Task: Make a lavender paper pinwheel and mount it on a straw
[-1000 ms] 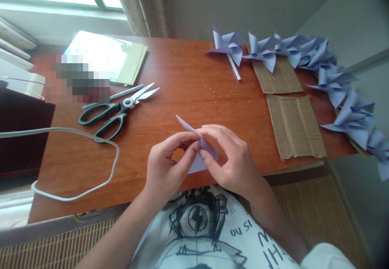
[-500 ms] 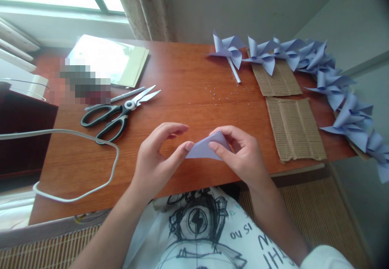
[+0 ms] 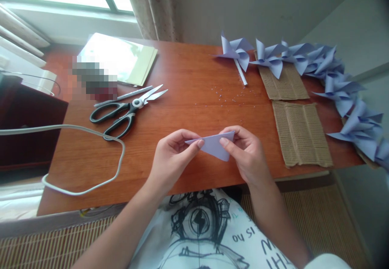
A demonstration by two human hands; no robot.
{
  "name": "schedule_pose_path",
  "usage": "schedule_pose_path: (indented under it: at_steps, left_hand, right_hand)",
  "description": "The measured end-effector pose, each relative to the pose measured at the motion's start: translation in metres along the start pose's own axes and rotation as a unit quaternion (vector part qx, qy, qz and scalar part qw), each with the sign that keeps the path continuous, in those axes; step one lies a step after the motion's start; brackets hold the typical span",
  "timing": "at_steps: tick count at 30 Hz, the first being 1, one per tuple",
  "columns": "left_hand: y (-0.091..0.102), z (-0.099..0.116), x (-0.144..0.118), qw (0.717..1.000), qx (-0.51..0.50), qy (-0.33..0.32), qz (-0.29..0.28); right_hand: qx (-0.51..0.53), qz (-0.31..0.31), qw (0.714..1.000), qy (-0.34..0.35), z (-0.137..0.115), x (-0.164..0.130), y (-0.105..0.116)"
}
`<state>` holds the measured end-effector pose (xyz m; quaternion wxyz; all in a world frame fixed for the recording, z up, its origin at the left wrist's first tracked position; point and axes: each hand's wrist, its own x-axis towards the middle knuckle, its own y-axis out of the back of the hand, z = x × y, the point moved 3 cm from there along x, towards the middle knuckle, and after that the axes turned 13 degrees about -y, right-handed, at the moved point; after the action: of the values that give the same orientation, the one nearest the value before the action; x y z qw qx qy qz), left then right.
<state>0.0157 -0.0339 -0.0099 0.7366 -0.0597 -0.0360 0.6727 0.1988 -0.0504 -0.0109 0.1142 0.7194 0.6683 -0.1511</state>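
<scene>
A lavender paper folded into a triangle [image 3: 213, 146] is held just above the near edge of the wooden table [image 3: 188, 78]. My left hand [image 3: 173, 159] pinches its left tip between thumb and forefinger. My right hand [image 3: 247, 155] pinches the right corner, thumb on top. The triangle's long edge runs level at the top and its point hangs down towards me.
Black-handled scissors [image 3: 121, 113] and a pen [image 3: 123, 96] lie to the left, by a white cable loop [image 3: 91, 159]. A notebook [image 3: 118, 60] lies at the back left. Two corrugated cardboard pieces [image 3: 299, 133] lie right, with several lavender paper pinwheels [image 3: 334, 82] along the back and right edge.
The paper went from a partly folded shape to a flat triangle, turned so its long edge is on top. Both hands shifted their pinch to its two ends. The camera view drifted slightly.
</scene>
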Motion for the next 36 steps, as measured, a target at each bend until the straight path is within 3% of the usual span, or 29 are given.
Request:
schedule_pose_path:
  at_steps: [8,31,34,36]
  left_hand:
    - [0.000,-0.002,0.001,1.000,0.000,0.007,-0.001]
    - [0.001,0.002,0.000,0.999,0.033,-0.025,-0.012]
    - [0.003,0.005,-0.001,0.996,0.065,-0.037,-0.040]
    - [0.003,0.007,-0.001,0.991,0.087,-0.044,-0.087]
  right_hand:
    - [-0.056,0.023,0.998,0.017,0.001,0.000,0.002]
    - [-0.061,0.051,0.996,0.026,-0.006,-0.004,-0.002]
    - [-0.081,0.039,0.996,0.015,-0.007,-0.004,0.000]
    - [-0.111,0.027,0.993,0.013,-0.010,-0.005,0.001]
